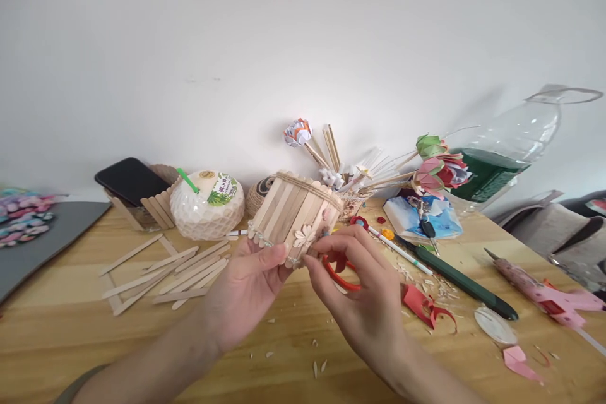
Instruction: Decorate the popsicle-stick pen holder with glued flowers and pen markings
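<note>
My left hand [255,278] is wrapped round the base of a pot made of craft sticks [279,205], which it holds tilted above the table. Twine circles the pot's upper rim, and a pale wooden flower [303,235] sits low on its side. My right hand [360,278] is closed in a pinch close to that flower, at the pot's lower right edge. Whatever lies between those fingertips is too small or hidden to name. Orange-handled scissors [338,278] lie partly behind my right hand.
Loose craft sticks [189,278] and a white coconut [208,208] are at left. To the right lie a dark green craft knife [466,281], red paper scraps [419,303] and a pink glue gun [544,293]. Paper flowers [440,173] and a plastic bottle [511,145] stand behind.
</note>
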A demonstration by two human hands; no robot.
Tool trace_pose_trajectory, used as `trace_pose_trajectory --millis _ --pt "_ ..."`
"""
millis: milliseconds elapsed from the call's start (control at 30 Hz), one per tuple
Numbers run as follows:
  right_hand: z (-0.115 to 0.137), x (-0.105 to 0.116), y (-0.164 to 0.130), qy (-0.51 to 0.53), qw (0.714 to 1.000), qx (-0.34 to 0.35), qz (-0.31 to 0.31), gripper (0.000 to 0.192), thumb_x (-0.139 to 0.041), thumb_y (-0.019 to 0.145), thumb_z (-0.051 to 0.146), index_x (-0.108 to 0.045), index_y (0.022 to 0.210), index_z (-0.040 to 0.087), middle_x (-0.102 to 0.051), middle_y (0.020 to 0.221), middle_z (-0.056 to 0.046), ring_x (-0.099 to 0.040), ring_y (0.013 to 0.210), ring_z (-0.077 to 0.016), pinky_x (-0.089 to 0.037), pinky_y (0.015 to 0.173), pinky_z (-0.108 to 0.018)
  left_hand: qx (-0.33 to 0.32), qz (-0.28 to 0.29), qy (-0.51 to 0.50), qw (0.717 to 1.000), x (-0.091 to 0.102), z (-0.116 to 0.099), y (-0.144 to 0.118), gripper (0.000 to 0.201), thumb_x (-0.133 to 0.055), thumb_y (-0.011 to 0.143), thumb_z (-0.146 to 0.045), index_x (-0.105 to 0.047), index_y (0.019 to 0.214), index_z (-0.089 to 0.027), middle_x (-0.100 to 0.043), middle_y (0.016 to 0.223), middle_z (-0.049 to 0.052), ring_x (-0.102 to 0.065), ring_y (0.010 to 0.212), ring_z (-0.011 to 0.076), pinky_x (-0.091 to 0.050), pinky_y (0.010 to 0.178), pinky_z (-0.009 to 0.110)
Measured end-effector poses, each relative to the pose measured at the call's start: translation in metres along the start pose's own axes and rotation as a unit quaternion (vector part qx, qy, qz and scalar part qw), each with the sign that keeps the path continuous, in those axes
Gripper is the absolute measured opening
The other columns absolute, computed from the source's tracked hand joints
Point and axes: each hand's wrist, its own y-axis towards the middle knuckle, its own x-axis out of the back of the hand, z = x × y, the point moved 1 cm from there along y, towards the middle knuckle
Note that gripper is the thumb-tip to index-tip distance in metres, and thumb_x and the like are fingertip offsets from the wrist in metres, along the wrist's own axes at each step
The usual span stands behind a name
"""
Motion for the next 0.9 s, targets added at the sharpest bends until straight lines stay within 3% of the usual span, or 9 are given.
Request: trace_pose_trajectory --millis 167,367,500,900 --pt "0.000 -0.003 0.002 0.053 0.991 -0.121 0.001 0.001 -0.058 0.077 0.019 -0.059 0.077 0.019 -0.055 0.070 0.000 -0.051 0.059 -0.0128 -0.045 0.052 -0.026 -0.031 -0.003 0.013 0.999 -0.003 0.001 -0.002 0.050 -0.062 0.074 0.002 -0.058 0.118 -0.023 -0.074 0.088 -0.001 -0.067 0.087 0.0136 -0.055 0.078 0.020" --pt "0.000 0.000 0.008 0.165 0.965 -0.201 0.022 0.011 -0.056 0.077 0.023 -0.059 0.068 0.018 -0.055 0.067 -0.001 -0.052 0.060 -0.0128 -0.043 0.053 -0.025 -0.038 -0.003 0.033 0.999 -0.008 -0.001 -0.003 0.053 -0.061 0.076 0.002 -0.055 0.121 -0.025 -0.073 0.097 -0.001 -0.066 0.091 0.0124 -0.053 0.079 0.017" --pt "0.000 0.000 0.011 0.201 0.954 -0.220 0.025 0.014 -0.058 0.076 0.025 -0.060 0.064 0.017 -0.054 0.063 0.001 -0.048 0.055 -0.0104 -0.038 0.048 -0.022 -0.034 -0.007 0.029 0.999 -0.008 -0.001 -0.003 0.056 -0.064 0.073 0.002 -0.055 0.122 -0.026 -0.074 0.097 -0.002 -0.068 0.086 0.0117 -0.054 0.072 0.015" --pt "0.001 -0.002 0.008 0.203 0.948 -0.245 0.015 0.012 -0.057 0.074 0.028 -0.059 0.067 0.018 -0.054 0.066 0.000 -0.049 0.060 -0.0121 -0.040 0.053 -0.024 -0.040 -0.008 0.032 0.999 -0.006 0.000 -0.003 0.053 -0.061 0.076 0.002 -0.055 0.121 -0.026 -0.073 0.099 -0.002 -0.065 0.096 0.0143 -0.054 0.080 0.018"
